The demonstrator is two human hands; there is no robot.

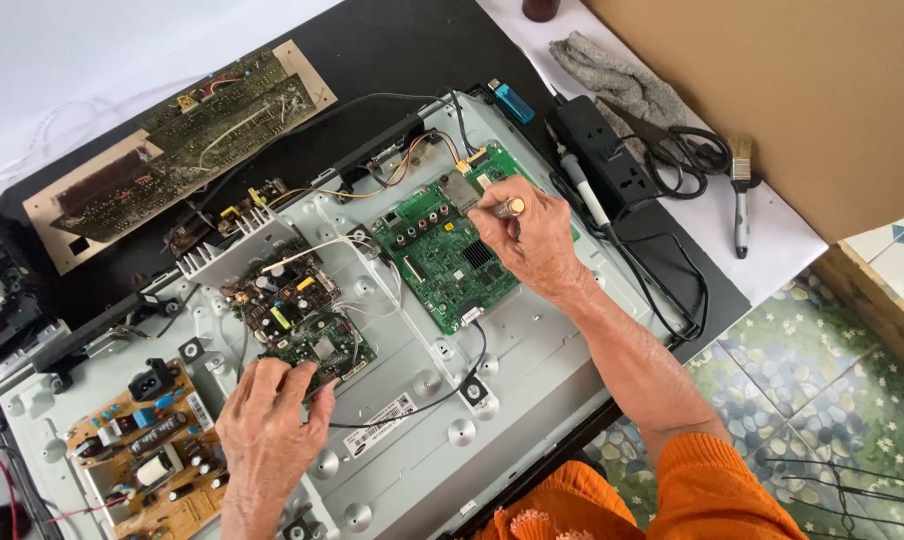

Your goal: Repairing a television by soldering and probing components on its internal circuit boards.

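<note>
Fingers of our right hand [532, 235] pinch a small tool [508, 208] over the green board [442, 262]. Our left hand [267, 420] grips the small circuit board [317, 350], fingers curled round its edge.

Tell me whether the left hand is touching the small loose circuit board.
Touching. The head view shows the left hand with its fingers curled over the near edge of the small board, no gap visible.

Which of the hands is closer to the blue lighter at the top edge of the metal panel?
The right hand. It rests over the green circuit board, just below the blue lighter. The left hand is far off, at the panel's lower left.
</note>
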